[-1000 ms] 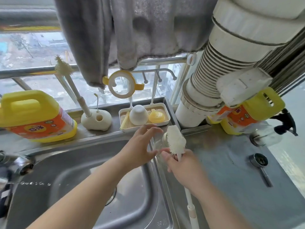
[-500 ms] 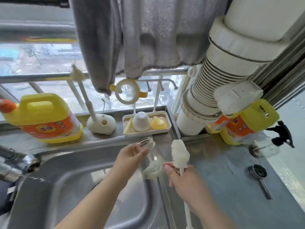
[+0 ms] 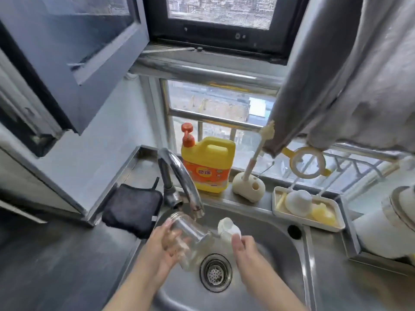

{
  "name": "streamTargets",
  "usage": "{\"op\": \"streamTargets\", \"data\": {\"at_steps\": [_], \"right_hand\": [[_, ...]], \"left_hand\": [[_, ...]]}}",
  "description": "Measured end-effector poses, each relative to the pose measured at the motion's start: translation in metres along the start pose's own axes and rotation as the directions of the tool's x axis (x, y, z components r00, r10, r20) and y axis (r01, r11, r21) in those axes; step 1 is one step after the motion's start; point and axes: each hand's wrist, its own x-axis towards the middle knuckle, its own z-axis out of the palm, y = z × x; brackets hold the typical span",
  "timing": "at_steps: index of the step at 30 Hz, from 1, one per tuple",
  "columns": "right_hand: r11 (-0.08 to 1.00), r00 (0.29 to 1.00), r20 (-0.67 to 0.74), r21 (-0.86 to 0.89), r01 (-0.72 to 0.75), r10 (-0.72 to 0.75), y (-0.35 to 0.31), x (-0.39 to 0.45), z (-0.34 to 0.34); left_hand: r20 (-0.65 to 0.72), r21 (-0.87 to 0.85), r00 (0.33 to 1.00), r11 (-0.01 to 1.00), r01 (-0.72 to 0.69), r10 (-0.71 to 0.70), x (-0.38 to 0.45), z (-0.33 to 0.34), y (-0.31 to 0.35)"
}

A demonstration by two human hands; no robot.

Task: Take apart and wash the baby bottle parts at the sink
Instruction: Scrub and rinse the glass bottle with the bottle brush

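Holding the clear bottle (image 3: 190,232) on its side over the steel sink (image 3: 269,254), the left hand (image 3: 166,245) has its grip curled round the glass body, and the fingers show through the wall; the open mouth points up and left, just below the tip of the tap (image 3: 179,182), and the bottom end points toward the drain (image 3: 216,272). The right hand (image 3: 243,248) hangs over the basin just beside the bottle, its grip closed round the stem of the white brush (image 3: 228,228), whose pale head stands up above the thumb and nearly meets the bottle's bottom end. Both forearms come in from the lower edge. Behind the tap, on the ledge, stands a yellow detergent jug (image 3: 207,164) with an orange pump. To its right a cream holder (image 3: 248,188) carries a thin brush upright. Further right a cream tray (image 3: 336,223) holds a white cap (image 3: 298,202) and a yellow piece (image 3: 323,215), with a yellow handled ring (image 3: 307,162) on the rack above it. A dark cloth pad (image 3: 132,209) lies on the bench left of the sink, and a grey towel (image 3: 350,70) hangs at the upper right
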Motion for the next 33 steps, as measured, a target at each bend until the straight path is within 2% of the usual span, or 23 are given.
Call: {"op": "streamTargets", "data": {"at_steps": [3, 6, 10, 13, 17, 20, 24, 29, 33], "right_hand": [[0.996, 0.998, 0.031, -0.059, 0.062, -0.061, -0.015, -0.004, 0.012], [0.977, 0.987, 0.079, -0.149, 0.15, -0.139, -0.02, -0.006, 0.021], [0.944, 0.96, 0.07, -0.175, 0.281, -0.273, -0.014, -0.006, 0.027], [0.942, 0.956, 0.008, -0.171, 0.289, -0.292, -0.02, -0.005, 0.029], [0.955, 0.951, -0.118, -0.116, 0.273, -0.286, -0.033, 0.003, 0.027], [0.954, 0.947, -0.123, -0.081, 0.29, -0.298, -0.033, 0.0, 0.023], [0.956, 0.958, -0.066, -0.113, 0.269, -0.277, -0.014, -0.013, 0.021], [0.951, 0.937, -0.164, -0.04, 0.305, -0.308, -0.019, 0.002, 0.019], [0.917, 0.916, -0.069, -0.09, 0.388, -0.395, -0.009, -0.005, 0.025]], "left_hand": [[0.018, -0.023, 1.0, 1.0, -0.012, 0.013, 0.0, -0.014, 0.011], [0.078, 0.065, 0.996, 0.997, -0.04, 0.034, 0.003, -0.022, 0.013], [0.163, 0.207, 0.987, 0.978, -0.031, -0.003, 0.007, -0.019, 0.008], [0.241, 0.269, 0.968, 0.963, -0.004, -0.064, 0.003, -0.011, -0.001], [0.369, 0.198, 0.916, 0.976, 0.088, -0.158, 0.001, -0.005, -0.003], [0.37, 0.231, 0.918, 0.971, 0.058, -0.143, 0.009, -0.002, 0.005], [0.367, 0.324, 0.927, 0.945, -0.051, -0.076, 0.021, -0.007, 0.019], [0.372, 0.439, 0.914, 0.898, -0.017, -0.164, 0.015, 0.0, 0.001], [0.345, 0.419, 0.927, 0.908, -0.009, -0.15, 0.016, 0.001, 0.014]]}}
